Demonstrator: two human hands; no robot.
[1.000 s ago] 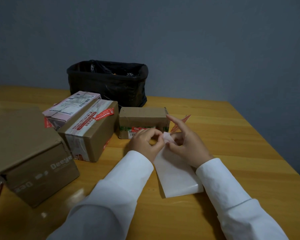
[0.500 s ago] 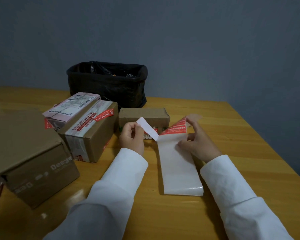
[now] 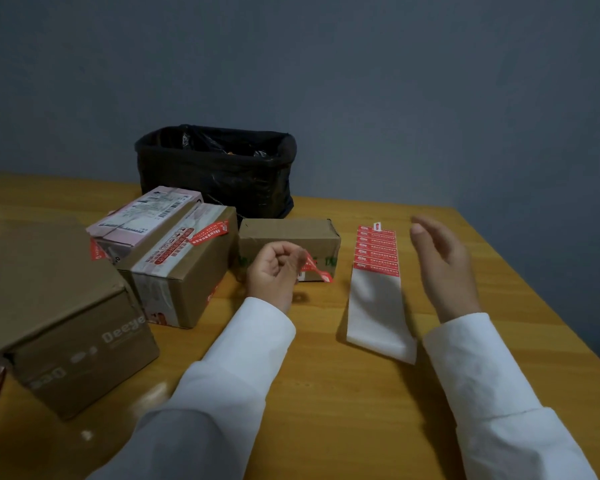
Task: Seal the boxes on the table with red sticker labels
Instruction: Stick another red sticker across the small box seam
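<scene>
My left hand (image 3: 273, 268) pinches a peeled red sticker label (image 3: 315, 268), which hangs in front of the small brown box (image 3: 288, 233) at the table's middle. A sticker sheet (image 3: 376, 289) lies flat to the right, with several red labels on its far end and bare white backing nearer me. My right hand (image 3: 442, 268) hovers open just right of the sheet, touching nothing. Left of the small box stands a taped brown box (image 3: 184, 271) with a red label on top, and a pink-labelled box (image 3: 146, 213) leans on it.
A large brown box (image 3: 56, 306) marked "Deeye" sits at the near left. A black bin lined with a bag (image 3: 215, 168) stands at the back against the grey wall. The wooden table (image 3: 326, 393) ends at its right edge close to my right arm.
The left hand peeled a label off the sheet and carried it toward the small box. The right hand let go of the sheet, which now lies flat further right.
</scene>
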